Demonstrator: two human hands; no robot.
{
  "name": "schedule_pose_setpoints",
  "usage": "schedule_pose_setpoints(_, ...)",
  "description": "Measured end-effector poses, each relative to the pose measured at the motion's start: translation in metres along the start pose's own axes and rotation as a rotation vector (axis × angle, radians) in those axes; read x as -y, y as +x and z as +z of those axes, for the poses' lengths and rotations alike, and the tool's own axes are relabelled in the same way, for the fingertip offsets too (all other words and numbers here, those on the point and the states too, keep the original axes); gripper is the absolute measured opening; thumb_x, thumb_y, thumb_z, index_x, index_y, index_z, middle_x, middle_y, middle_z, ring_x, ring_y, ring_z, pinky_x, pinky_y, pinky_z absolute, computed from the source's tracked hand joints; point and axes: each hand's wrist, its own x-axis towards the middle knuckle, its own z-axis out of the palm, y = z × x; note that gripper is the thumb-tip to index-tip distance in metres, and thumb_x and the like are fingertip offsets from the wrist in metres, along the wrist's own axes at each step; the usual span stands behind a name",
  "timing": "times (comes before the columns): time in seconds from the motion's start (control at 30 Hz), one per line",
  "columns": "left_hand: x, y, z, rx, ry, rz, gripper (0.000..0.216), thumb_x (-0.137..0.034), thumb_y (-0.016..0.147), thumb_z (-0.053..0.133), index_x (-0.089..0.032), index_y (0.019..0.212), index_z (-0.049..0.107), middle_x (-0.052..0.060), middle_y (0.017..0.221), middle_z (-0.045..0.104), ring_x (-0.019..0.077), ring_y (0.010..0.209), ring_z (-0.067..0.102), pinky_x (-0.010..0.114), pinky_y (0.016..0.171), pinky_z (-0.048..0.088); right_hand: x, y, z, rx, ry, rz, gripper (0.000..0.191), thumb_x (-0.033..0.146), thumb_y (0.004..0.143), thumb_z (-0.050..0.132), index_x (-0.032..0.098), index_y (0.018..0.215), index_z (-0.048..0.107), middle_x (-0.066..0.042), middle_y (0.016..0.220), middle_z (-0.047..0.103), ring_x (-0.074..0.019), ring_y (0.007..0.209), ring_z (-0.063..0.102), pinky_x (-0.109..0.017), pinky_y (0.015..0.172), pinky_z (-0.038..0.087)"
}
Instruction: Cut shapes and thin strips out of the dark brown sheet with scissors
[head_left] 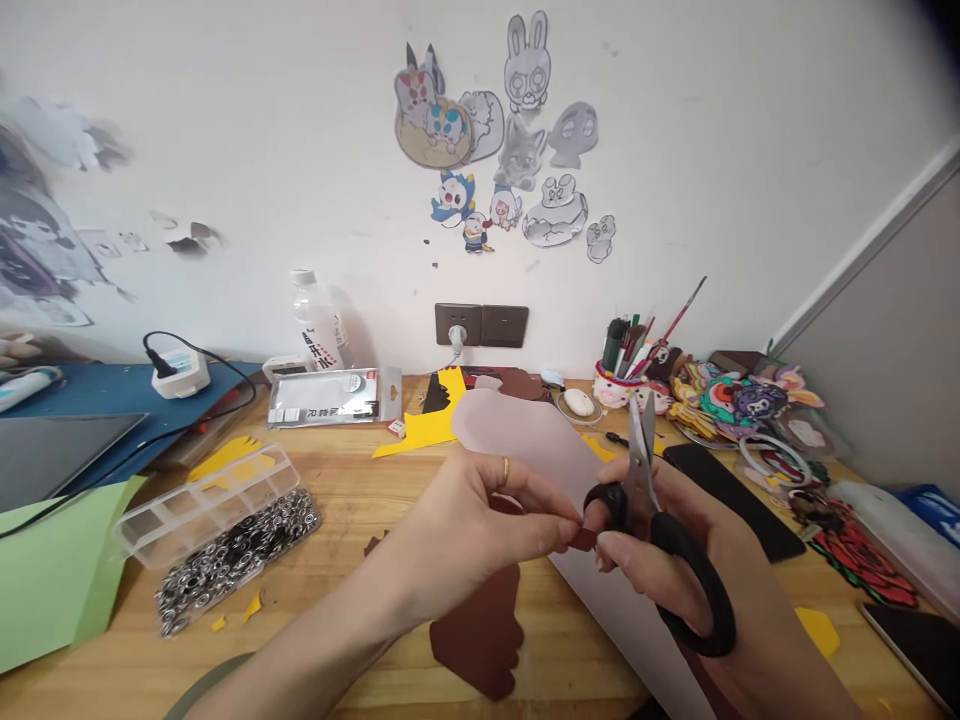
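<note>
My left hand point(487, 520) is closed in a pinch on a small dark brown paper scrap point(583, 539), held above the wooden desk point(352, 510). My right hand point(660, 545) is wrapped round the black handles of a pair of scissors point(645, 470), whose silver blades point up and stand nearly closed. The fingertips of both hands meet at the scrap. Under the hands lies a pale pink paper sheet point(525, 430), and a larger brown paper cut-out point(480, 635) lies on the desk below my left wrist.
A clear compartment box point(202, 500) and a heap of metal eyelets point(232, 560) lie at the left beside green paper point(52, 570). Yellow paper point(431, 420), a pen cup point(619, 375), a black phone point(731, 490) and coloured cut-outs point(742, 400) fill the back and right.
</note>
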Motion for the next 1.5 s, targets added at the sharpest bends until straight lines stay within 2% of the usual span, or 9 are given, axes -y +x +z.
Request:
schedule_pose_setpoints(0.13,-0.001,0.001,0.004,0.009,-0.026,-0.003,0.008,-0.022,0.067,0.064,-0.017,0.072,0.06,-0.001,0.069,0.065,0.0116,0.068,0.059,0.02,0.062,0.042,-0.001,0.0,0.004,-0.038,-0.024,-0.011,0.021,0.012,0.066,0.062,0.026,0.08,0.052,0.006,0.064,0.06,-0.0107,0.06,0.058,-0.019,0.057,0.048)
schedule_pose_setpoints(0.23,-0.002,-0.003,0.006,-0.224,0.018,0.085,0.014,-0.031,0.071,0.061,-0.019,0.07,0.055,-0.004,0.066,0.06,0.0099,0.066,0.056,0.019,0.06,0.039,0.001,0.002,0.005,-0.118,0.017,-0.039,0.022,0.016,0.065,0.066,0.026,0.081,0.053,0.005,0.063,0.06,-0.0117,0.059,0.058,-0.019,0.055,0.049)
schedule_pose_setpoints(0.3,-0.001,-0.006,0.008,-0.375,0.102,0.162,0.03,-0.038,0.074,0.055,-0.017,0.054,0.051,-0.004,0.054,0.052,0.0076,0.055,0.049,0.017,0.053,0.035,0.002,0.002,0.003,-0.183,0.045,-0.063,0.023,0.019,0.063,0.068,0.026,0.079,0.053,0.004,0.061,0.06,-0.0122,0.054,0.058,-0.02,0.053,0.051)
schedule_pose_setpoints(0.37,0.001,-0.006,0.011,-0.232,0.142,0.036,0.045,-0.047,0.077,0.045,-0.016,0.045,0.051,-0.003,0.043,0.045,0.0077,0.044,0.043,0.019,0.045,0.031,0.003,0.003,0.002,-0.224,0.06,-0.079,0.024,0.02,0.063,0.069,0.026,0.079,0.053,0.004,0.061,0.061,-0.012,0.052,0.059,-0.02,0.052,0.051)
schedule_pose_setpoints(0.47,0.01,-0.001,0.019,0.012,0.031,-0.154,0.04,-0.049,0.075,0.048,-0.014,0.059,0.061,-0.003,0.044,0.045,0.0061,0.038,0.036,0.019,0.038,0.023,0.001,0.002,0.001,-0.233,0.066,-0.104,0.025,0.02,0.064,0.069,0.027,0.081,0.053,0.005,0.063,0.062,-0.0117,0.056,0.06,-0.017,0.052,0.051)
schedule_pose_setpoints(0.7,0.025,0.007,0.026,-0.103,-0.485,-0.02,0.012,-0.02,0.064,0.069,-0.017,0.076,0.066,-0.002,0.066,0.059,0.0023,0.051,0.044,0.012,0.049,0.035,-0.004,-0.001,0.001,-0.179,0.025,-0.124,0.024,0.02,0.066,0.067,0.027,0.083,0.052,0.005,0.064,0.063,-0.0124,0.058,0.061,-0.018,0.052,0.05)
schedule_pose_setpoints(0.9,0.017,0.003,0.023,-0.16,-0.504,0.01,0.008,-0.016,0.063,0.069,-0.015,0.071,0.068,-0.001,0.066,0.064,0.0035,0.055,0.051,0.011,0.05,0.04,-0.005,-0.003,-0.001,-0.139,-0.006,-0.125,0.023,0.025,0.069,0.064,0.028,0.087,0.05,0.004,0.065,0.057,-0.0147,0.061,0.059,-0.022,0.053,0.048)
schedule_pose_setpoints(1.2,0.005,-0.002,0.018,-0.245,-0.511,0.122,0.011,-0.016,0.066,0.068,-0.016,0.077,0.066,-0.001,0.073,0.067,0.0065,0.066,0.059,0.012,0.056,0.045,-0.007,-0.004,0.0,0.253,-0.206,-0.176,0.024,0.013,0.07,0.057,0.028,0.085,0.048,0.003,0.068,0.056,-0.0155,0.059,0.056,-0.024,0.053,0.046)
schedule_pose_setpoints(1.5,0.007,-0.003,0.021,-0.219,-0.628,0.138,0.009,-0.011,0.066,0.066,-0.013,0.075,0.065,0.0,0.071,0.065,0.006,0.062,0.057,0.015,0.057,0.048,-0.011,-0.008,0.003,0.321,-0.242,-0.068,0.027,0.012,0.071,0.054,0.027,0.092,0.045,0.001,0.078,0.054,-0.015,0.068,0.053,-0.024,0.058,0.044)
